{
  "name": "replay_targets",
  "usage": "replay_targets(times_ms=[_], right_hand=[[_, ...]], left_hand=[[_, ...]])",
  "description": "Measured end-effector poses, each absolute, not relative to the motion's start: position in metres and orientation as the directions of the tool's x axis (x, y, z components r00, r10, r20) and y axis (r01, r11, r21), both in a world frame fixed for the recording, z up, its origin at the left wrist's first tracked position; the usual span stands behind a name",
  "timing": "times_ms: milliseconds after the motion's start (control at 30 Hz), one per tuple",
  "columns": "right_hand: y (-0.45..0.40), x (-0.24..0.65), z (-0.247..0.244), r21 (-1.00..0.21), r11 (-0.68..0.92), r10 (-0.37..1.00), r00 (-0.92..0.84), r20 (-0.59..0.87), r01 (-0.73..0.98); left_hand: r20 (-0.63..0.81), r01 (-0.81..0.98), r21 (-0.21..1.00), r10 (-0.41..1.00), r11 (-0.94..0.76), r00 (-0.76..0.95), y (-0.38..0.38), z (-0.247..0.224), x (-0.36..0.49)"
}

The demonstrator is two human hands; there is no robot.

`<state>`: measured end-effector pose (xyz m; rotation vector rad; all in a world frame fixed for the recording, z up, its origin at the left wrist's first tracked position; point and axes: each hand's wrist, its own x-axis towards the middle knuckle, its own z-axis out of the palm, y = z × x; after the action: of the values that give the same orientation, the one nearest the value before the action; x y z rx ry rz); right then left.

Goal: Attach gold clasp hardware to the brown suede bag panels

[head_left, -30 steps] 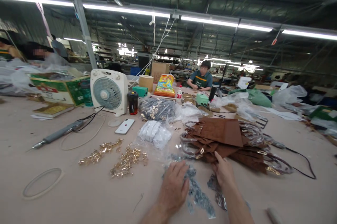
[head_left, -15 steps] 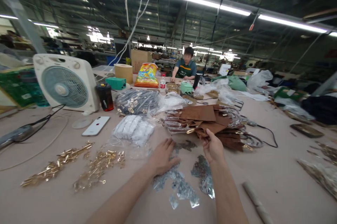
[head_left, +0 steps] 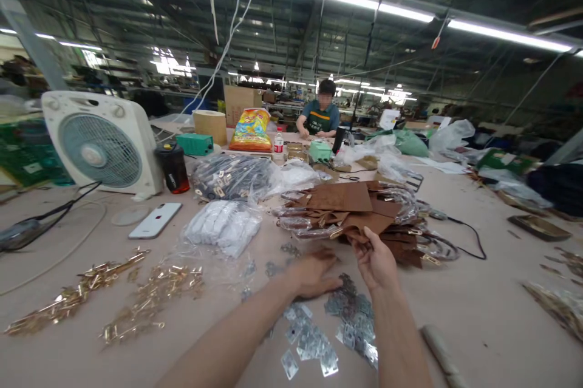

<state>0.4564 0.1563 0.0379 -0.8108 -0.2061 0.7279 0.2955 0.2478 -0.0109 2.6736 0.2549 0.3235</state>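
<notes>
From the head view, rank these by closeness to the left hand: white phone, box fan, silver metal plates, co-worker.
From the left hand:
1. Silver metal plates, just beneath it.
2. White phone, to the left.
3. Box fan, far left, behind the phone.
4. Co-worker, across the table.

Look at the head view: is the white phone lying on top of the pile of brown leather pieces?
No, the white phone lies flat on the bare table near the fan, well apart from the brown leather pieces.

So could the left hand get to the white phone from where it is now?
Probably yes: the left hand lies on the table, and only a clear bag of white pieces sits partly between it and the white phone.
</notes>
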Motion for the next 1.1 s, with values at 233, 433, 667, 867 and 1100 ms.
replay_targets(times_ms=[233, 433, 667, 867, 1100], right_hand=[[0.153, 0.458, 0.04, -0.728, 0.452, 0.655, 0.746, -0.121, -0.515], [0.153, 0.462, 0.03, -0.733, 0.462, 0.637, 0.762, -0.117, -0.499], [0.156, 0.468, 0.019, -0.757, 0.433, 0.653, 0.749, -0.111, -0.49], [0.152, 0.467, 0.01, -0.747, 0.438, 0.64, 0.757, -0.132, -0.5], [0.144, 0.461, 0.007, -0.767, 0.397, 0.62, 0.763, -0.182, -0.505]], left_hand=[[0.247, -0.116, 0.448, -0.002, -0.887, 0.969, 0.2, -0.002, 0.255], [0.284, 0.302, 0.415, 0.438, -0.858, 0.853, 0.253, 0.016, 0.227], [0.208, 0.318, 0.435, 0.437, -0.843, 0.875, 0.251, -0.005, 0.204], [0.196, 0.117, 0.566, 0.271, -0.816, 0.942, 0.211, 0.005, 0.193], [0.128, 0.502, 0.583, 0.682, -0.639, 0.72, 0.193, 0.003, 0.143]])
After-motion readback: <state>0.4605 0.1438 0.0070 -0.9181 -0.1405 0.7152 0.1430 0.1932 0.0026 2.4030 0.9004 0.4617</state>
